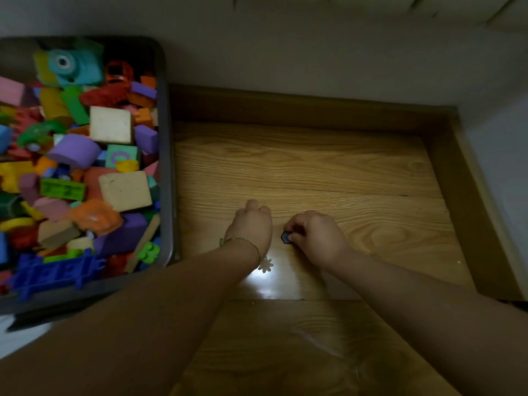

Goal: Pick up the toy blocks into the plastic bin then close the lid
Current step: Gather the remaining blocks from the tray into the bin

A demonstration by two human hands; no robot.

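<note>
Our right hand (314, 238) pinches a dark block (285, 237); the bin (167, 167) lies left, past our left hand (251, 227), whose grip we cannot tell.

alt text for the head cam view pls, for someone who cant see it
A person's right hand pinches a small dark piece low over a wooden floor, with the left hand close beside it. To the left stands an open plastic bin heaped with colourful toy blocks.

Arms inspected: both forearms bare.
One thin green cord bracelet (243, 240) at wrist of left hand (251, 224); pale daisy-shaped piece (265, 264) adjoining, attachment not discernible.
</note>
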